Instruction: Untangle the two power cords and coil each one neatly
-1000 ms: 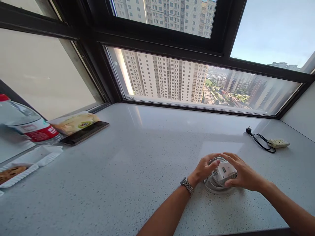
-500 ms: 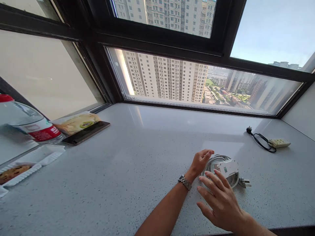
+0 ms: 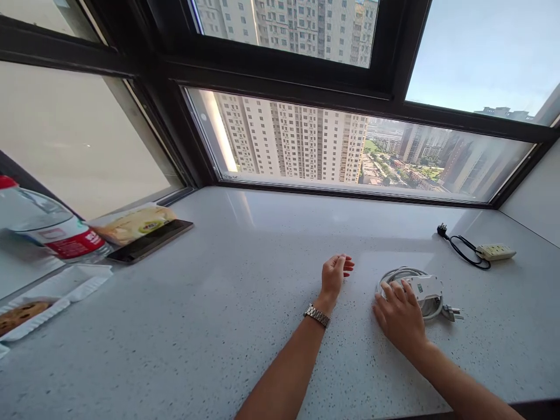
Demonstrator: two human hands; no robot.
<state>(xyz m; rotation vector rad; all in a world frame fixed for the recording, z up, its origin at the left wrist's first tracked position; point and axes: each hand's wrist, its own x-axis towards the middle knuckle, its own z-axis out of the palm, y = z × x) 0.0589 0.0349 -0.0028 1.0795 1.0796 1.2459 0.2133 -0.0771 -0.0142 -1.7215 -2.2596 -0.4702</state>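
1. Resting flat on the speckled counter, the right hand lies nearest, palm down and fingers spread, gripping nothing; its fingertips touch the near left edge of the white adapter with its coiled cord.
2. Sitting just right of and beyond that hand, the adapter has its white block on top of the grey coil, and its plug prongs stick out to the right, clear of the hand.
3. Lying a little farther off and to the left, the left hand is loose and half curled on the counter, holding nothing and set apart from the coil; a metal watch sits on its wrist.
4. Farther right, a small beige power strip with a black cord lies well apart from both hands.
5. Far left, a tray with a cookie, a water bottle, and a snack packet resting on a dark tablet line the counter below the window.
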